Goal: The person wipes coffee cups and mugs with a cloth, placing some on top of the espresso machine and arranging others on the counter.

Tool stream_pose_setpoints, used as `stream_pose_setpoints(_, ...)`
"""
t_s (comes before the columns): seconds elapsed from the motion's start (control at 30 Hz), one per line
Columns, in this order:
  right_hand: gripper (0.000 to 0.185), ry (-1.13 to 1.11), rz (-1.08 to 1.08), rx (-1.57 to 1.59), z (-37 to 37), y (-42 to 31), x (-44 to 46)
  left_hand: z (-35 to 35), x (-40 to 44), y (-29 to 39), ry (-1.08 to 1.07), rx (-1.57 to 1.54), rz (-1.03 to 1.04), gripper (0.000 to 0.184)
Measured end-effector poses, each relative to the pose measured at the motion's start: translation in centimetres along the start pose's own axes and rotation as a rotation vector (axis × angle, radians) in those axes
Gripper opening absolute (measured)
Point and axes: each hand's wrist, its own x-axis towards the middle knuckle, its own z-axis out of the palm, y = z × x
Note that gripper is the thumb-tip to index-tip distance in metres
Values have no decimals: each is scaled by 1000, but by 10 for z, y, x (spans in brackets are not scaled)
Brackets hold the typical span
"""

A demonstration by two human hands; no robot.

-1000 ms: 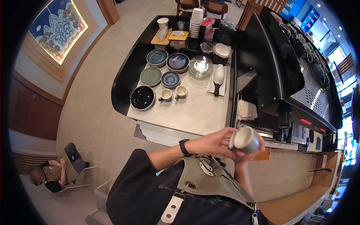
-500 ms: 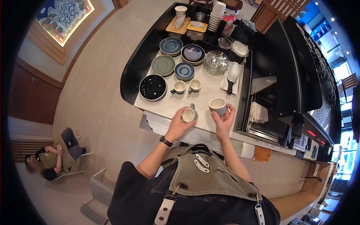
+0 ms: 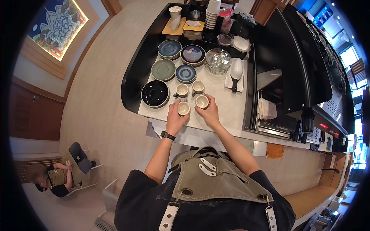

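While fingers point(image 3: 211, 101) hold them, two small cups point(image 3: 184, 109) point(image 3: 202, 102) look cream inside.

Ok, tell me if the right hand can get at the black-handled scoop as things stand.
Probably yes: the countertop between the right hand and the scoop looks bare, though that hand would likely need to let go of its cup first.

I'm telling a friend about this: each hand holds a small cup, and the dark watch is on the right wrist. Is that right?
Not quite: the head view shows the dark watch on the left wrist. The left hand does hold one small cup and the right hand another small cup.
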Motion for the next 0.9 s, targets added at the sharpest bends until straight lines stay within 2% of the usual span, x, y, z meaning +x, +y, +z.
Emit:
stream_pose_setpoints(0.13, 72, 42, -18, -44, 11, 6, 0, -3, 8, 5, -48, -48, -76, 75)
stream_pose_setpoints(0.23, 72, 65, -83, -122, 15, 6, 1, 2, 13, -5, -2, -107, -29, 77)
stream_pose_setpoints(0.33, 78, 39, -70, -92, 17, 2, 1, -5, 15, 2, -116, -184, -203, 77)
stream_pose_setpoints(0.43, 80, 22, -52, -62, 18, 4, -1, 5, 14, -6, -16, -308, -124, 74)
stream_pose_setpoints(0.53, 90, -24, -61, 112, 15, 17, -7, 13, 7, -14, 92, -419, -17, 70)
stream_pose_setpoints(0.63, 96, -88, -74, 45, -2, 22, -29, 1, -9, -8, 225, -88, 28, 68)
stream_pose_setpoints(0.7, 83, -212, -29, -17, -27, 21, -52, -5, -21, 14, 279, -222, 15, 58)
stream_pose_setpoints(0.73, 76, -279, -37, -107, -46, 16, -63, -5, -27, 20, 214, -337, -49, 51)
stream_pose_setpoints(0.8, 61, -519, 137, 173, -96, -20, -87, 1, -33, 23, 24, -501, -132, 37)
stream_pose_setpoints(0.83, 58, -581, 150, 118, -129, -56, -98, 9, -35, 25, -90, -551, -149, 31)
stream_pose_setpoints(0.9, 55, -681, 39, 90, -190, -98, -116, 31, -35, 52, -232, -519, -133, 26)
